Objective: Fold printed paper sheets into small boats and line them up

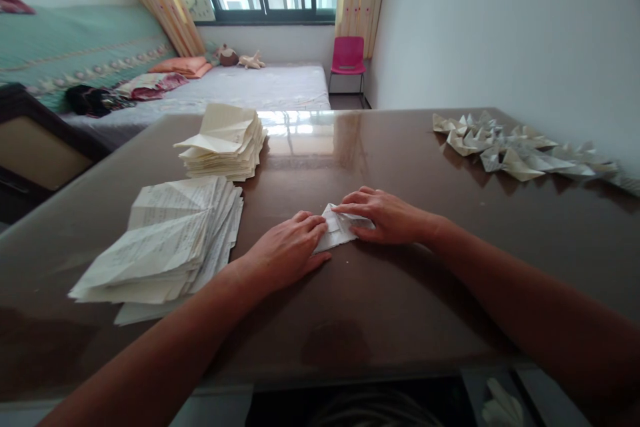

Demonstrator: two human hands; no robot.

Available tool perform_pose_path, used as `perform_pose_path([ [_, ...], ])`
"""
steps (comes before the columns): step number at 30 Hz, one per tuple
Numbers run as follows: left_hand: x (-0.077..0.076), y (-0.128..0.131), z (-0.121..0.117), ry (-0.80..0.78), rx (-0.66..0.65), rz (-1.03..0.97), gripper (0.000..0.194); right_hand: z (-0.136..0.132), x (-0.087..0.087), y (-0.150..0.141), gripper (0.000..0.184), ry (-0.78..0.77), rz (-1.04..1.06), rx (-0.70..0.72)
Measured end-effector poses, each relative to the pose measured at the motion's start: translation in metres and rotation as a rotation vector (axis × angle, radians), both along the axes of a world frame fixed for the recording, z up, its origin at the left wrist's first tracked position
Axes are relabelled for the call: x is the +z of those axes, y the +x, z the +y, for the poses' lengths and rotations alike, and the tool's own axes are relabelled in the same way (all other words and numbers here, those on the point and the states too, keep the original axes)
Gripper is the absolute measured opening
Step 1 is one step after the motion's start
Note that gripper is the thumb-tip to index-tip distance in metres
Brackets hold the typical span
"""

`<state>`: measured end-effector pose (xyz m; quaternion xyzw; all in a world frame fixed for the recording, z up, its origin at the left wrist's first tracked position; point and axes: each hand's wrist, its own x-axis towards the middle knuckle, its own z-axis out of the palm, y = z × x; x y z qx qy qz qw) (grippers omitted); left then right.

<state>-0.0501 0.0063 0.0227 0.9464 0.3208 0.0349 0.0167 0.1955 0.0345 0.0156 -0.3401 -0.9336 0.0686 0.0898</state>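
A small folded piece of white paper [336, 232] lies on the brown glossy table [395, 307], between my two hands. From the left, my left hand [286, 248] holds it, with the fingers over its left end and the thumb along the near side. My right hand [389, 217] grips the other end, its index finger on the upper edge and its thumb lower down. The fingers cover both ends of the paper, so its full outline is hidden.
Left of my hands sit a stack of creased printed sheets [165, 233] and, farther back, a stack of cream sheets [223, 147]. Several folded paper boats [520, 150] stand at the far right by the wall. A bed [280, 87] and a pink chair [349, 55] are beyond the table.
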Motion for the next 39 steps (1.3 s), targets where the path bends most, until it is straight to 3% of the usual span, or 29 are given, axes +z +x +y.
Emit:
perform_pose_path([
  [6,0.003,0.008,-0.002,0.068,0.020,0.070,0.033,-0.005,0.012,0.011,0.060,0.001,-0.070,0.027],
  [13,-0.001,0.013,-0.004,0.158,0.004,0.160,0.022,-0.013,0.012,0.001,0.040,0.073,-0.077,0.076],
  [22,-0.003,0.010,0.000,0.062,0.096,-0.009,0.027,-0.008,0.005,0.000,0.031,0.057,-0.028,0.065],
  [27,-0.004,-0.002,0.009,-0.119,0.139,-0.131,0.028,0.003,0.000,0.009,0.029,-0.127,0.147,0.080],
  [31,-0.006,-0.006,0.017,-0.250,0.225,-0.231,0.025,0.010,-0.002,0.013,0.027,-0.318,0.265,-0.001],
  [39,-0.010,-0.004,0.021,-0.271,0.323,-0.216,0.025,0.009,0.004,0.013,0.026,-0.500,0.253,-0.223],
])
